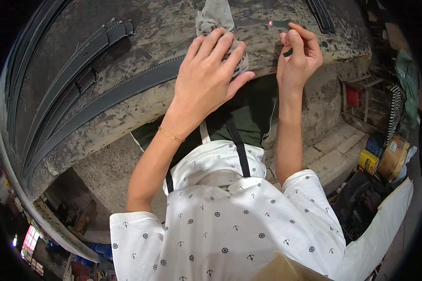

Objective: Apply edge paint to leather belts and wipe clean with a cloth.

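Observation:
My left hand (210, 70) lies over a bunched grey cloth (215, 18), its fingers curled onto the folds and its thumb sticking out to the right. Beneath that hand runs the end of a dark leather belt strap (136, 83) with pale edge stitching, which curves away to the left along the worktop's front edge. To the right, raised near the worktop edge, my right hand (301, 54) pinches a thin dark green stick-like thing (280, 24) with a bright pink tip. Its lower end shows below the fingers; the middle is hidden in the grip.
More stitched straps (82, 58) lie on the left of the stained, worn worktop (169, 28), and a pair of strap ends (321, 16) at the far right. Below right stand a stool with a red part (353, 96), a yellow box (368, 162) and a cardboard roll (394, 157).

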The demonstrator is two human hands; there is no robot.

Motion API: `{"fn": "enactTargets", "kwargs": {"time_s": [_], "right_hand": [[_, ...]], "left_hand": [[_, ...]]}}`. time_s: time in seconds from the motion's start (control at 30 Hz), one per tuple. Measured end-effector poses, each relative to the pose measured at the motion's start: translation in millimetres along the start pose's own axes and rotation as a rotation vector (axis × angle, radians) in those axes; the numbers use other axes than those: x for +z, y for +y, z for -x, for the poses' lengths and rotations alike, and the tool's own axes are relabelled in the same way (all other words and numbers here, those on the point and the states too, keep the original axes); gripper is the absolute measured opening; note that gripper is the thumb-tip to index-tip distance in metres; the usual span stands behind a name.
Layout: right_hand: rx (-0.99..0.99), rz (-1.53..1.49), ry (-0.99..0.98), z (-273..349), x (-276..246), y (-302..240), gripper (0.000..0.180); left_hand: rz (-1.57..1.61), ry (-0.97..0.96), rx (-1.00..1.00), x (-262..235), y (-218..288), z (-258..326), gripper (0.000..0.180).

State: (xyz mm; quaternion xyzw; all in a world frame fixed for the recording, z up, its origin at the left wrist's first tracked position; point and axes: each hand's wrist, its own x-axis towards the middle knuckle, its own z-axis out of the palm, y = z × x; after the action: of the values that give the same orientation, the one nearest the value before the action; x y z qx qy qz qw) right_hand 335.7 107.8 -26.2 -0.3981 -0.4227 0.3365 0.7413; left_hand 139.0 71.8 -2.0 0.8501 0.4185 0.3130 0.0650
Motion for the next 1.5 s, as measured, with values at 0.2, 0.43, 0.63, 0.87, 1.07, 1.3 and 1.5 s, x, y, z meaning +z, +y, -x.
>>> {"fn": "enactTargets", "kwargs": {"time_s": [0.2, 0.43, 0.63, 0.87, 1.07, 1.3, 1.5], "right_hand": [[-0.011, 0.025, -0.023, -0.1, -1.4, -1.6, 0.011], [0.002, 0.081, -0.043, 1.7, 0.2, -3.3, 0.012], [-0.007, 0.146, -0.051, 0.6, -2.4, -3.0, 0.011], [-0.011, 0.165, -0.057, -0.2, -1.5, -3.4, 0.011], [-0.006, 0.162, -0.07, 0.1, -1.5, -3.1, 0.011], [0.0, 0.113, -0.073, 0.8, 0.5, -4.4, 0.011], [-0.012, 0.104, -0.076, -0.4, -1.2, -1.7, 0.011]], "left_hand": [[-0.298, 0.051, -0.22, -16.6, -11.2, 8.3, 0.024], [-0.094, -0.03, 0.027, -6.7, -14.2, -2.5, 0.03], [-0.099, -0.017, 0.045, -4.3, -13.8, -3.7, 0.028], [-0.1, -0.015, 0.03, -4.3, -12.6, -6.0, 0.029], [-0.098, -0.022, 0.03, -3.7, -12.8, -5.9, 0.03], [-0.088, -0.021, 0.027, -4.8, -12.0, -4.3, 0.027], [-0.08, -0.014, 0.024, -5.0, -12.2, -4.1, 0.025]]}}
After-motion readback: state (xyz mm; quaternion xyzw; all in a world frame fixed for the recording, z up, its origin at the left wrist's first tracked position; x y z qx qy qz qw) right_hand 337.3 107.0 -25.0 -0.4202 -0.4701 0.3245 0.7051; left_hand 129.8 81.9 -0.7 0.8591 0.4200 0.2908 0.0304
